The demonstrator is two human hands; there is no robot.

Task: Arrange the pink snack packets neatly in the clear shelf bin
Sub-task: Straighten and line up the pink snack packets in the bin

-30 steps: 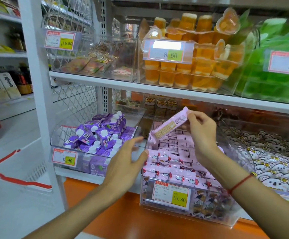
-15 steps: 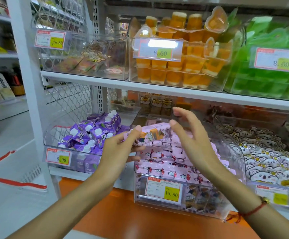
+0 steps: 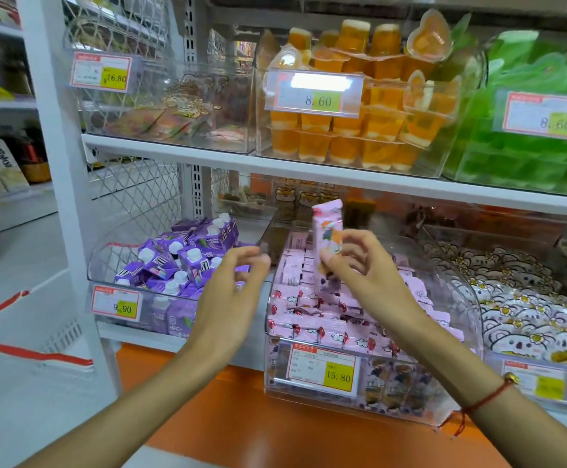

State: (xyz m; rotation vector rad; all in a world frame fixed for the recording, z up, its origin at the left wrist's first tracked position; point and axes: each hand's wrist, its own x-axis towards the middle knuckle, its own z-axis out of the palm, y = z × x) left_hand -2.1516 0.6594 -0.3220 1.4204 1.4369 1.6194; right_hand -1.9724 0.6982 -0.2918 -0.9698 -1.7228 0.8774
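Pink packet held upright over the clear shelf bin (image 3: 457,393).
The bin of stacked pink snack packets (image 3: 312,319) sits below both hands; right hand (image 3: 370,275) pinches one packet (image 3: 326,238) upright; left hand (image 3: 231,295), beside it, hangs loosely curled, holding nothing.

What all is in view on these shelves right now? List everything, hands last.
held pink packet: one, pink, upright above the clear shelf bin
pink snack packets: many, pink, in rows inside the bin
clear shelf bin: one, clear, lower shelf, tag 15.80
purple cartons: many, purple with white caps, bin to the left, tag 9.90
white animal-print packets: many, white, bin to the right
orange jelly cups: many, orange, upper shelf, tag 8.60
green packs: many, green, upper right bin
mixed packets: few, blurred, upper left bin, tag 16.80
left hand: fingers loosely curled, holding nothing
right hand: pinches the held packet; red string at wrist
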